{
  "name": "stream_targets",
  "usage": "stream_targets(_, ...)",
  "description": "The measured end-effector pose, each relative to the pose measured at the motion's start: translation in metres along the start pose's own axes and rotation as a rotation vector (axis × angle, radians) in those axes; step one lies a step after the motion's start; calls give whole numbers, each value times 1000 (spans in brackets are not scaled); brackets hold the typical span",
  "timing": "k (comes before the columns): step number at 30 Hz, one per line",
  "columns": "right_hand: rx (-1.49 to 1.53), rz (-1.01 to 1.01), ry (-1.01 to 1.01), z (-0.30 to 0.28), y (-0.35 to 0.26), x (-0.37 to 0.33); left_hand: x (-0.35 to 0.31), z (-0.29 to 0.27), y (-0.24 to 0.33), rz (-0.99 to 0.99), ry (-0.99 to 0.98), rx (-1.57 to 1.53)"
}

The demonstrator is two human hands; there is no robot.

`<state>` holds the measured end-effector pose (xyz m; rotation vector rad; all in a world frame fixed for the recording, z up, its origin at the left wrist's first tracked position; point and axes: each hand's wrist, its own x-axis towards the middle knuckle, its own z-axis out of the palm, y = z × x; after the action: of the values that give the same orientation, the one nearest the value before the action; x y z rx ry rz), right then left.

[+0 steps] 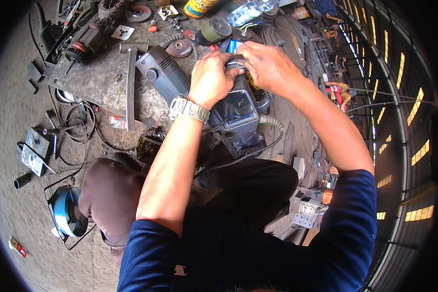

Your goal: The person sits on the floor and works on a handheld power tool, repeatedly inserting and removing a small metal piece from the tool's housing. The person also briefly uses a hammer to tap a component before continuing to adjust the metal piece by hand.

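Observation:
A grey power tool with a vented motor housing (163, 73) and an open-topped grey casing (239, 114) lies in front of me. At the casing's far end, my left hand (211, 78), a metal-band watch on its wrist, is closed with its thumb against a dark grey part (235, 63). My right hand (267, 68) is pinched on the same part from the right. The fingers hide most of it, so I cannot tell its exact kind. Below the right hand, a bit of yellow and black shows beside the casing. A black cord (258, 152) curves from the tool toward my knees.
A flat metal plate (95, 78) lies left of the tool, with a grey strip (131, 90) across it. Beyond are grinding discs (138, 13), a yellow can (198, 7) and a plastic bottle (250, 12). Loose cables (80, 121) and a blue reel (65, 211) lie at left.

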<state>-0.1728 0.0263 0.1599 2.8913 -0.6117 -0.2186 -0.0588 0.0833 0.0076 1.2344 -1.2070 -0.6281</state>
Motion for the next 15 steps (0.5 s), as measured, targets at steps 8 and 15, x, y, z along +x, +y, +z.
stream_targets(8,-4,-135,173,15,12,-14,1,-2,1,-20,-27,-22)
stream_targets(15,-29,-207,153,18,13,-29,1,2,-5,21,45,7)
